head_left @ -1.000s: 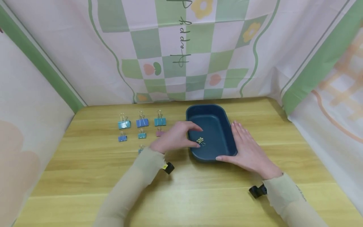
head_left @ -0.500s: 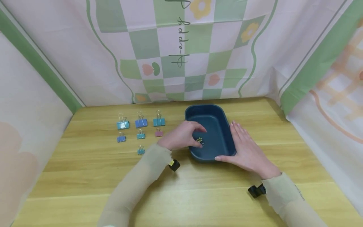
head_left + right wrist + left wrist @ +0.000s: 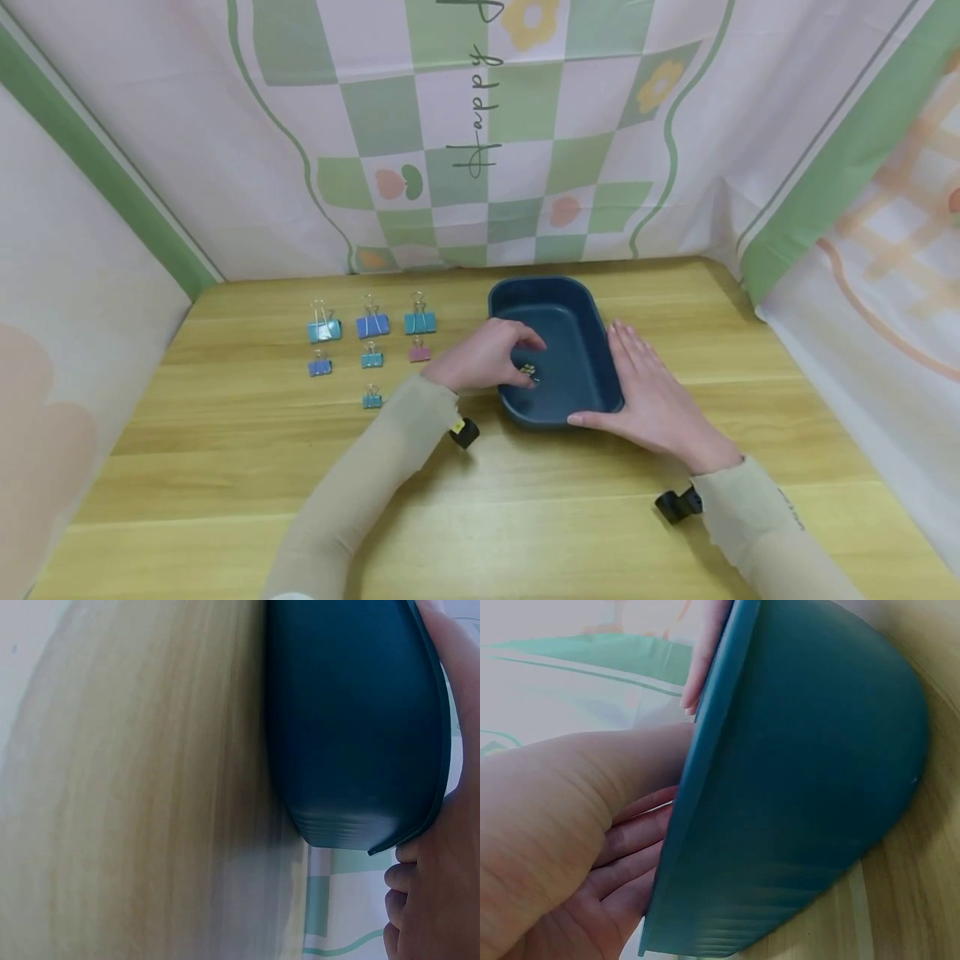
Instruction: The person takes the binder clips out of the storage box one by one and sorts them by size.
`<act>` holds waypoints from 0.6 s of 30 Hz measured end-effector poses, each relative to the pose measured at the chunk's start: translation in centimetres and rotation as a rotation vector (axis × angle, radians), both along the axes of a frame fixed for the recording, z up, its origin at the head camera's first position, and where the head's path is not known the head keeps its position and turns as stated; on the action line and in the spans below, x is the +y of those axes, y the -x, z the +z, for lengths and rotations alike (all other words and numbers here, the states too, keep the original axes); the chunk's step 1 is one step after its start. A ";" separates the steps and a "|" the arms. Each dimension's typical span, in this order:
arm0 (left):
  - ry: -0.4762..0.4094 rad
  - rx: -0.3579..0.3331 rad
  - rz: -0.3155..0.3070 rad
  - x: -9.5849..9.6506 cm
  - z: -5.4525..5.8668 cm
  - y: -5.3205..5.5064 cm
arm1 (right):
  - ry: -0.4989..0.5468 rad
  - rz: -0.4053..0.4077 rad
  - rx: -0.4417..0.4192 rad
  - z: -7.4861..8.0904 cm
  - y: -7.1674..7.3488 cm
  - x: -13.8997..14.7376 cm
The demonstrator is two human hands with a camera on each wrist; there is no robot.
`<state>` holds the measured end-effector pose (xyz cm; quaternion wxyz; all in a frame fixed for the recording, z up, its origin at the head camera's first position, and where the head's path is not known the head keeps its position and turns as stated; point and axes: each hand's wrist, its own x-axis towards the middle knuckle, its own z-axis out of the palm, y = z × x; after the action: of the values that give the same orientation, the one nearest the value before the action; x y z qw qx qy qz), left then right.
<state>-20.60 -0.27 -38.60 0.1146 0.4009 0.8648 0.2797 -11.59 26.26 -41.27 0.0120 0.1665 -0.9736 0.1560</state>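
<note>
My left hand [image 3: 491, 357] reaches over the left rim into a dark blue plastic bin [image 3: 566, 350]. Its thumb and fingers are spread apart in a loose curve. Close by the thumb, on the bin floor, lies a small yellow-and-dark clip [image 3: 528, 369], partly covered by the thumb. In the left wrist view the bin's outer wall [image 3: 802, 750] hides the fingertips. My right hand [image 3: 656, 400] rests against the bin's near right corner, fingers straight along the right side and thumb at the front rim.
Left of the bin, binder clips stand in rows on the wooden table [image 3: 525, 517]: larger ones such as a blue clip [image 3: 372, 325] and a teal clip [image 3: 420, 322], smaller ones such as a pink clip [image 3: 419, 353]. A patterned curtain [image 3: 450, 200] hangs behind.
My left hand has moved slightly right, farther into the bin, with its thumb now overlapping the small clip. The right hand stays at the bin's corner.
</note>
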 end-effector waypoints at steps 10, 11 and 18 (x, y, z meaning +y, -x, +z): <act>0.267 0.117 0.019 1.2 -0.2 0.0 | -0.001 0.006 0.009 0.0 0.0 0.0; 0.284 0.121 0.023 1.4 -0.1 0.0 | -0.001 0.006 0.009 0.0 0.0 -0.1; 0.319 0.121 0.047 2.2 0.3 -0.3 | 0.007 0.008 0.019 0.0 -0.1 -0.1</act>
<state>-20.33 1.91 -38.35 0.1181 0.3733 0.9127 0.1169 -11.53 26.21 -41.25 0.0212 0.1716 -0.9722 0.1577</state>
